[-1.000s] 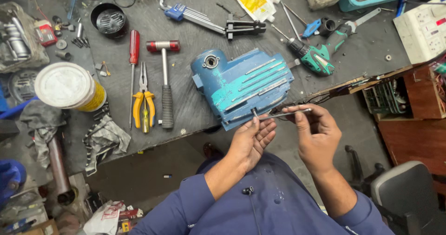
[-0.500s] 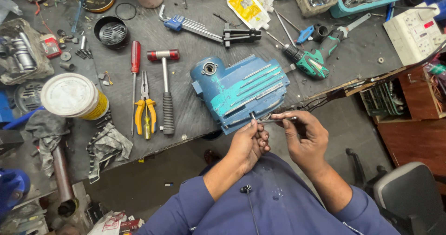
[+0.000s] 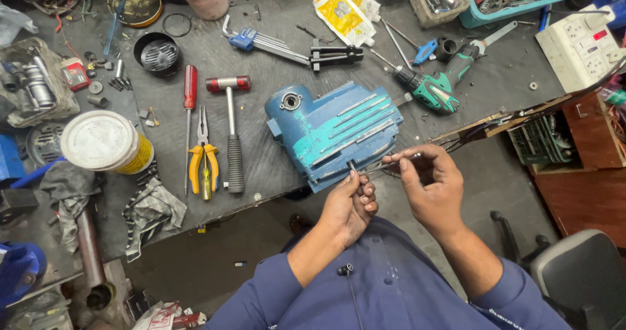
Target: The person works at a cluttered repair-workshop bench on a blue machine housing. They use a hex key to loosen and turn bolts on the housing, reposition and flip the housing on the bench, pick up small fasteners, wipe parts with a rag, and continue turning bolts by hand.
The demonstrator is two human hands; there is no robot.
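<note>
Your left hand (image 3: 352, 203) and right hand (image 3: 430, 185) pinch a thin dark metal rod (image 3: 378, 167) just off the blue ribbed metal housing (image 3: 332, 131) overhanging the grey workbench edge (image 3: 195, 222), open floor beneath.

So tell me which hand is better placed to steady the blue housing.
Probably the left. The left hand pinches the tip of a thin metal rod right at the edge of the blue housing. The right hand grips the rod's far end, farther off the bench.

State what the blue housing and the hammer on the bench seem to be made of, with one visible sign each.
Blue housing: probably cast metal, painted; paint is worn to bare grey along its ribs.
Hammer: shiny metal shaft, black ribbed grip that looks like rubber, red-ended head, perhaps plastic-faced.
</note>
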